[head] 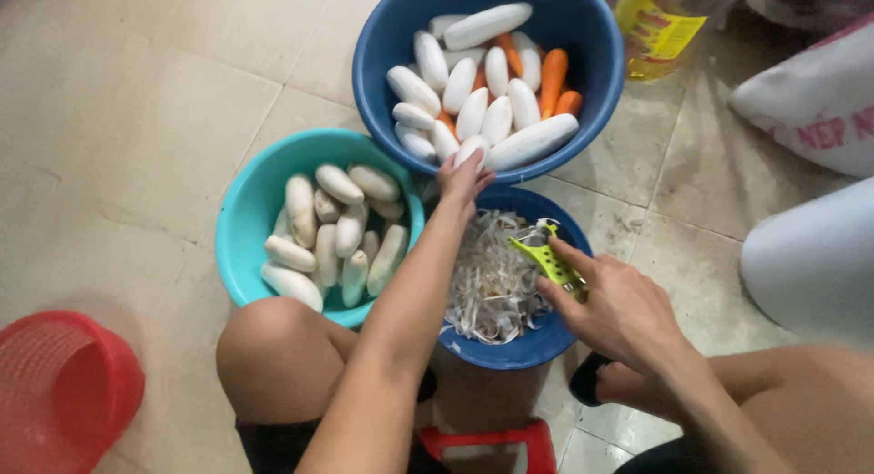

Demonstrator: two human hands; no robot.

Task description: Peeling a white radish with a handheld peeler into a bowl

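the left hand (pixel 462 175) reaches out to the big blue bowl (pixel 583 37). its fingers rest on one white peeled root (pixel 472 150) at the near rim of that bowl. the grip is loose and flat on the root, not closed around it. the right hand (pixel 612 303) has a tight grip on a yellow-green peeler (pixel 544 259), and the blade end pokes out past the fingers, up and to the left.

there are three bowls. the big blue bowl is just past the left grip. it holds about fifteen white roots and three or four orange carrots (pixel 553 73). some carrots are tucked under the roots, so the count is not sure. the teal bowl (pixel 238 221) sits to the left of the left arm. it holds about eleven roots that look a bit browner. the small blue bowl (pixel 537 345) is right under the peeler grip, and it is full of a heap of pale peel strips (pixel 492 283). too many to count.

one red basket (pixel 64 383) is far to the left on the tile floor (pixel 137 101), cut off by the edge. one red stool (pixel 492 439) shows below the arms, mostly hidden. one yellow bottle (pixel 657 28) is beyond the right grip, with its top cut off. two white sacks (pixel 810 101) lie to the right, only partly in view.
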